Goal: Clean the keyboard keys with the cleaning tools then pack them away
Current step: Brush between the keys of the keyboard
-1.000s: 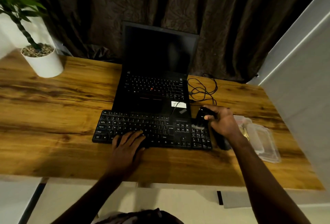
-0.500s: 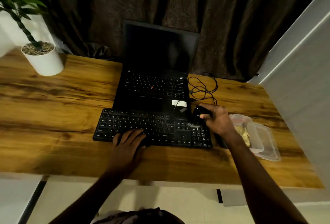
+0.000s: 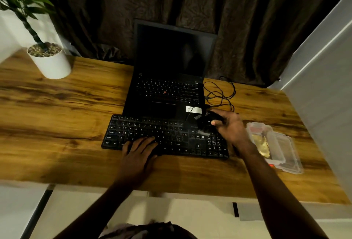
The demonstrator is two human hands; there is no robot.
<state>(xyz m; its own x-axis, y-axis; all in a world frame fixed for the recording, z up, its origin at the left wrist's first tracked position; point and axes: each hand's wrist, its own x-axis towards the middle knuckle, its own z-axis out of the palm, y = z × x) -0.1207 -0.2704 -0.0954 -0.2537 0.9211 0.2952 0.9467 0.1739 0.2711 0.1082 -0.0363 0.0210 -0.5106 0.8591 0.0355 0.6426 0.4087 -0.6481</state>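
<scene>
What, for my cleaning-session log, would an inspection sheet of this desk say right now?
Surface: brown wood-grain desk, glossy.
Job's things: black full-size keyboard near the front edge; small black cleaning tool over its right end; clear plastic case to its right, something yellowish inside.
Clutter: open black laptop, screen dark, behind the keyboard; green plant in a white round pot, far left.
Hands: left hand flat on the near keys; right hand grips the tool.
Cables: thin black cable looped right of the laptop.
Surroundings: dark brown curtain behind; pale wall at right.
</scene>
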